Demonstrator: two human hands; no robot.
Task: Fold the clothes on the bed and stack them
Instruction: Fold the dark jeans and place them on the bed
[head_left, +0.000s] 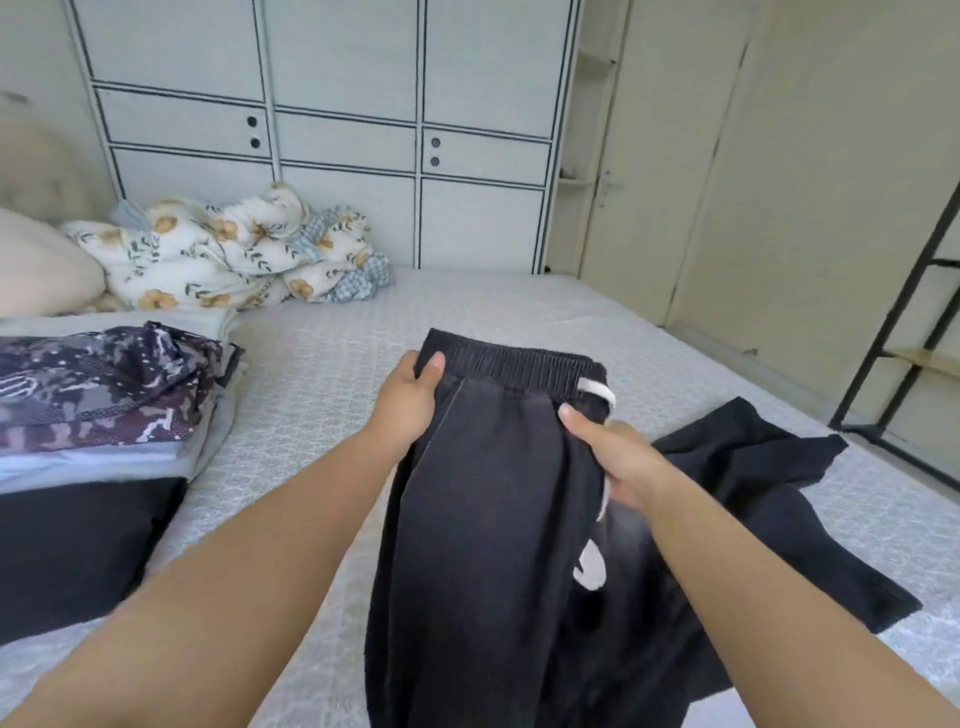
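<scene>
**Both hands at the waistband of dark trousers on the bed**

A pair of dark grey trousers lies near the middle of the bed, its long axis running from the camera toward the far wardrobe. The elastic waistband is the far end, pointing at the wardrobe and lying crosswise; the legs run back toward the person and pass out of the bottom of the view. A white drawstring shows at the waistband's right end.

The left hand grips the left corner of the waistband, thumb on top of the cloth and fingers curled under it. The right hand pinches the trousers just below the waistband on the right side, thumb pressed on top; its other fingers are hidden beneath the cloth.

A second black garment lies spread out to the right, partly under the trousers, with a white mark showing by the right wrist.

On the left side of the bed stands a stack of folded clothes: a dark patterned piece on top, pale pieces under it, and a black piece at the bottom. Behind the stack are a floral quilt, bunched up, and a pale pillow. A white wardrobe with dark trim fills the far wall, and a black metal rack stands at the right edge.
</scene>
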